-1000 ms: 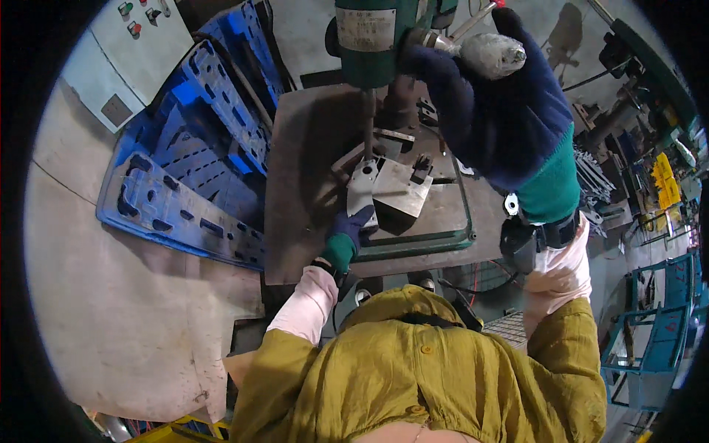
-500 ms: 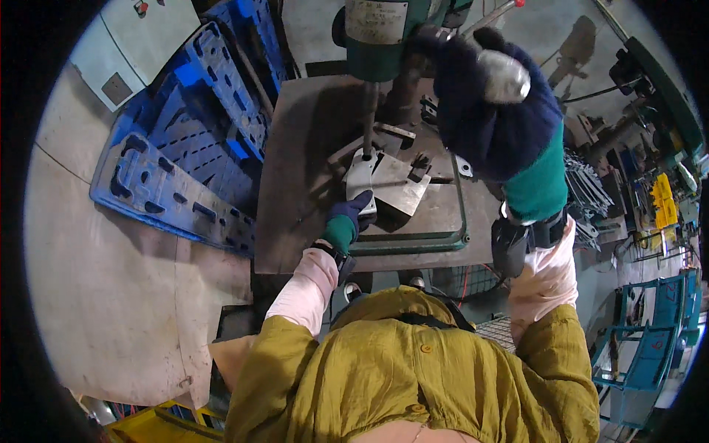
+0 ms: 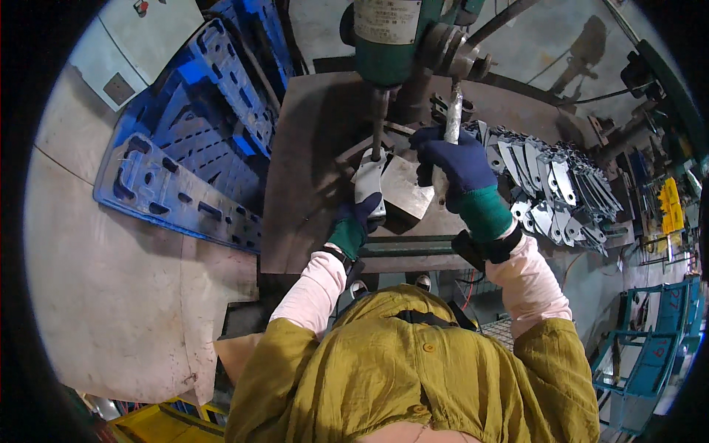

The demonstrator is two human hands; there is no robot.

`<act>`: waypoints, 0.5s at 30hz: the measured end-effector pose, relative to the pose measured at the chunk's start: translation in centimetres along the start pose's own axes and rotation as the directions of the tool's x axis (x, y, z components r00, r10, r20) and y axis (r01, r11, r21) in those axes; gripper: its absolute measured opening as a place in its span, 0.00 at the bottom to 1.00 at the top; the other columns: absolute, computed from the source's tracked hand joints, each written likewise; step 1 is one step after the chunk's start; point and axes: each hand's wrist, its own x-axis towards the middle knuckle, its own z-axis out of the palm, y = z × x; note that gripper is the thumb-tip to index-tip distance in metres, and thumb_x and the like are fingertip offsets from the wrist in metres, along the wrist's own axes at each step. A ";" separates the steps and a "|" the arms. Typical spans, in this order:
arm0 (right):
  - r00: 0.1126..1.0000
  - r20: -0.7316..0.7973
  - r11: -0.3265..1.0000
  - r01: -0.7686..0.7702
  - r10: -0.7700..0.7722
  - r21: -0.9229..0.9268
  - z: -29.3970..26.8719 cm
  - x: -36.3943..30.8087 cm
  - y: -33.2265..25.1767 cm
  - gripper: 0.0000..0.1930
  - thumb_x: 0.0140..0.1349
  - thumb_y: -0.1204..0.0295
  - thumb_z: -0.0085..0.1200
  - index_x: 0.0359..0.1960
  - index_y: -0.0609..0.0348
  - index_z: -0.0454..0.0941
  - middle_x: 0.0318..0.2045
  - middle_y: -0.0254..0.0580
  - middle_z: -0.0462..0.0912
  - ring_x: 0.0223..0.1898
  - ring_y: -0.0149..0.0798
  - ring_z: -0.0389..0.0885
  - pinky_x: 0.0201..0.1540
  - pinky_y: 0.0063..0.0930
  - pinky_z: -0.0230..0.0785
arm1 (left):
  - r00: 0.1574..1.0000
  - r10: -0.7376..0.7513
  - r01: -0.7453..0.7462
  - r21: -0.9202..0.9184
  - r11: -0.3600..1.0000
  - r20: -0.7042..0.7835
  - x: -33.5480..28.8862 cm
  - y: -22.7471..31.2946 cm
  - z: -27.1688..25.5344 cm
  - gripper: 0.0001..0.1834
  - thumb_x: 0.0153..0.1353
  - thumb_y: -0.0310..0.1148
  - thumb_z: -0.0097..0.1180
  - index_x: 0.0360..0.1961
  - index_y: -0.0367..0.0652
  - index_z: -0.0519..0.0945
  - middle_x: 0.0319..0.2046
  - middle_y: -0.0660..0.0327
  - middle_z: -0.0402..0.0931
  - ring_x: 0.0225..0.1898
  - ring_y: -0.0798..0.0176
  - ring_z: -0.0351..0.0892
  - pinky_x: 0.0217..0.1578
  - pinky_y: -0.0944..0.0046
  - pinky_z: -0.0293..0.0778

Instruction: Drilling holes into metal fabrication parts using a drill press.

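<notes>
A green drill press (image 3: 385, 63) stands over the table, its spindle (image 3: 379, 122) reaching down to one end of a flat grey metal plate (image 3: 368, 179). My left hand (image 3: 360, 214), in a dark blue glove with a green cuff, is closed on the plate's near end. My right hand (image 3: 459, 164), gloved alike, is wrapped round the lower part of the silver feed lever (image 3: 453, 111). Beside the held plate lies a square metal block (image 3: 406, 188) of the fixture. Whether the spindle's tip has entered the plate's hole, I cannot tell.
On the table (image 3: 295, 177), a heap of grey metal plates (image 3: 550, 181) covers the right side. Blue plastic pallets (image 3: 177, 184) lean at the left near a pale cabinet (image 3: 133, 44). A teal rack (image 3: 650, 354) stands at the lower right, and a yellow frame (image 3: 162, 424) at the lower left.
My right hand has come down and nearer, swinging the feed lever down with it. The heap of plates shows more fully now. My left hand keeps its hold on the plate.
</notes>
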 end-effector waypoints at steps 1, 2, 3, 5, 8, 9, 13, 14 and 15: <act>1.000 -0.031 1.000 0.003 -0.004 -0.012 -0.2 0.4 0.6 0.11 0.56 0.75 0.58 0.41 0.67 0.79 0.26 0.41 0.81 0.21 0.34 0.79 0.25 0.29 0.73 | 0.999 -0.034 0.034 0.016 0.999 0.004 0.3 -0.2 -0.2 0.24 0.53 0.44 0.70 0.48 0.46 0.79 0.38 0.60 0.81 0.33 0.63 0.82 0.31 0.66 0.77; 0.998 -0.061 1.000 0.006 -0.008 -0.025 -0.4 0.8 1.1 0.11 0.56 0.75 0.59 0.39 0.66 0.79 0.25 0.40 0.81 0.21 0.33 0.79 0.24 0.29 0.73 | 0.998 -0.069 0.069 0.033 0.997 0.007 0.7 -0.3 -0.4 0.23 0.52 0.44 0.71 0.46 0.45 0.80 0.36 0.60 0.82 0.32 0.63 0.82 0.31 0.65 0.77; 0.998 -0.067 1.000 0.012 -0.013 -0.020 -0.5 1.1 1.4 0.10 0.56 0.75 0.59 0.39 0.65 0.79 0.25 0.40 0.81 0.21 0.33 0.79 0.24 0.29 0.73 | 0.994 -0.106 0.106 0.050 0.993 0.009 0.8 -0.3 -0.5 0.22 0.51 0.44 0.71 0.43 0.45 0.81 0.35 0.60 0.82 0.32 0.63 0.82 0.32 0.65 0.77; 0.997 -0.079 1.000 0.024 -0.025 -0.012 -0.6 1.6 2.0 0.10 0.56 0.75 0.58 0.39 0.65 0.79 0.24 0.39 0.80 0.20 0.32 0.78 0.23 0.27 0.72 | 0.997 -0.078 0.078 0.033 0.996 0.000 1.0 -0.4 -0.5 0.22 0.50 0.45 0.72 0.40 0.43 0.82 0.33 0.60 0.82 0.30 0.63 0.81 0.32 0.65 0.76; 0.995 -0.089 0.999 0.039 -0.042 -0.031 -0.8 2.3 2.7 0.10 0.56 0.74 0.58 0.39 0.64 0.79 0.23 0.38 0.80 0.20 0.31 0.77 0.23 0.26 0.71 | 0.998 -0.070 0.070 -0.012 0.997 -0.001 1.5 -0.8 -0.8 0.24 0.49 0.47 0.73 0.39 0.40 0.83 0.33 0.60 0.83 0.30 0.62 0.80 0.33 0.63 0.74; 0.994 -0.103 0.998 0.042 -0.047 -0.048 -0.9 2.4 2.9 0.10 0.56 0.74 0.58 0.39 0.64 0.79 0.23 0.38 0.80 0.19 0.30 0.77 0.22 0.25 0.70 | 0.997 -0.077 0.077 -0.027 0.997 0.004 1.2 -0.5 -0.5 0.25 0.49 0.48 0.73 0.39 0.39 0.84 0.34 0.60 0.83 0.30 0.62 0.79 0.34 0.63 0.74; 0.981 -0.173 0.986 0.064 -0.091 -0.153 -1.3 2.9 3.6 0.11 0.55 0.72 0.57 0.39 0.62 0.80 0.22 0.37 0.80 0.19 0.29 0.76 0.22 0.24 0.69 | 0.997 -0.039 0.047 0.134 0.990 -0.061 0.1 0.7 0.4 0.27 0.48 0.50 0.73 0.37 0.36 0.84 0.32 0.58 0.83 0.28 0.61 0.80 0.31 0.62 0.75; 0.975 -0.195 0.979 0.071 -0.108 -0.190 -1.4 3.1 3.8 0.11 0.55 0.71 0.57 0.39 0.61 0.80 0.22 0.37 0.80 0.19 0.29 0.76 0.22 0.24 0.69 | 0.996 -0.049 0.062 0.190 0.980 -0.077 0.2 0.9 0.5 0.25 0.48 0.49 0.73 0.38 0.37 0.84 0.33 0.58 0.83 0.29 0.61 0.80 0.33 0.63 0.75; 0.970 -0.215 0.974 0.070 -0.117 -0.216 -1.7 3.2 3.8 0.11 0.54 0.71 0.57 0.38 0.61 0.80 0.22 0.38 0.80 0.19 0.30 0.76 0.24 0.25 0.70 | 0.995 -0.057 0.077 0.247 0.966 -0.085 0.2 1.1 0.7 0.24 0.48 0.48 0.73 0.38 0.39 0.84 0.34 0.59 0.83 0.31 0.61 0.80 0.35 0.63 0.76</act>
